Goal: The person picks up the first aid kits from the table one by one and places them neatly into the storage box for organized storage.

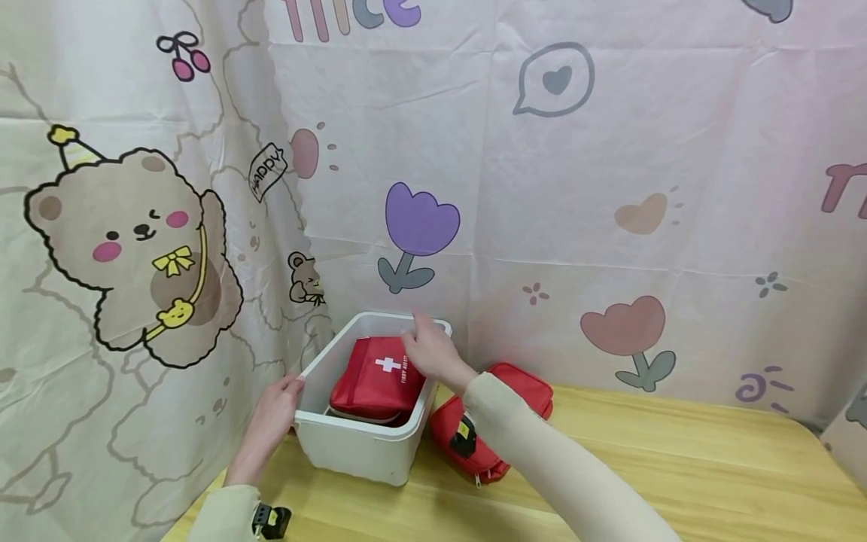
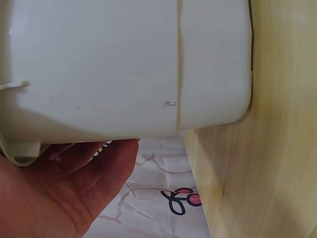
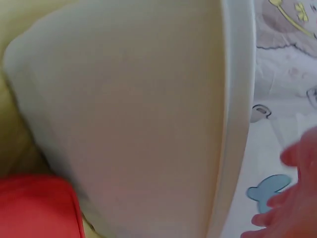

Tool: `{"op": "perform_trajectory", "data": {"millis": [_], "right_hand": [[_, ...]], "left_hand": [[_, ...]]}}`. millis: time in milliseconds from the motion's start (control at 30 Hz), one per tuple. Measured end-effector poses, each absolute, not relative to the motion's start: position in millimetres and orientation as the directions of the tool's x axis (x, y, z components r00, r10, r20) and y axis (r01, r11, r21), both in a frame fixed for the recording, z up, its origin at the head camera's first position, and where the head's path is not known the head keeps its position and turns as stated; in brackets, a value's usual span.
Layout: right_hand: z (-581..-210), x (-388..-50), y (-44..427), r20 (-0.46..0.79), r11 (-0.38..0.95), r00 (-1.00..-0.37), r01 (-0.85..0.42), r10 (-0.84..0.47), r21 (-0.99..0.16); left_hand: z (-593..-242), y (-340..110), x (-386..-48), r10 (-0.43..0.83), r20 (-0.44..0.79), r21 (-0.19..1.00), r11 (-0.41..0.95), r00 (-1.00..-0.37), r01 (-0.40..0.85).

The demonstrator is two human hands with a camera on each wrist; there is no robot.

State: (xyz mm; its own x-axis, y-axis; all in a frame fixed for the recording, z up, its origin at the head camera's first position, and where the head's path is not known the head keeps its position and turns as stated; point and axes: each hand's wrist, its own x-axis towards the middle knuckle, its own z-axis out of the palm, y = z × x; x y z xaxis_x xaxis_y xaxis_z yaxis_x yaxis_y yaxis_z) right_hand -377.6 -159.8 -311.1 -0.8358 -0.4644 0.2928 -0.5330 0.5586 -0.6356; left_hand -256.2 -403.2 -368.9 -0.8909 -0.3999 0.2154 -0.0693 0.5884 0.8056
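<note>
A white plastic bin (image 1: 352,452) stands on the table, its outer wall (image 2: 109,69) filling much of the left wrist view. Inside it a red first aid bag (image 1: 371,388) with a white cross leans at a tilt. My left hand (image 1: 276,410) grips the bin's left rim; in the left wrist view its fingers (image 2: 106,171) curl under the rim, against the outside wall. Over the bin's right rim hovers my right hand (image 1: 436,352), fingers loose and holding nothing. The right wrist view shows that hand (image 3: 290,198) apart from the rim (image 3: 237,99).
A second red bag (image 1: 521,388) with zippers lies on the wooden table (image 1: 677,467), right beside the bin and partly behind my right forearm. A printed curtain (image 1: 542,188) hangs close behind the bin and along its left side.
</note>
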Motion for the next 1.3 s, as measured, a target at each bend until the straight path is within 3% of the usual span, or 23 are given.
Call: {"op": "perform_trajectory", "data": {"millis": [167, 333, 1300], "right_hand": [[-315.0, -368.5, -145.2, 0.337, 0.693, -0.785, -0.618, -0.52, -0.371], [-322.4, -362.3, -129.6, 0.371, 0.719, -0.76, -0.639, -0.534, -0.274], [-352.4, -373.4, -55.4, 0.372, 0.778, -0.829, -0.537, -0.417, -0.326]], "left_hand": [[-368.6, -403.8, -256.1, -0.397, 0.21, 0.808, 0.585, -0.893, -0.07], [-367.0, -403.3, -255.7, -0.397, 0.203, 0.81, 0.582, -0.895, -0.075], [-367.6, -401.4, -256.3, -0.39, 0.181, 0.814, 0.575, -0.903, -0.085]]}}
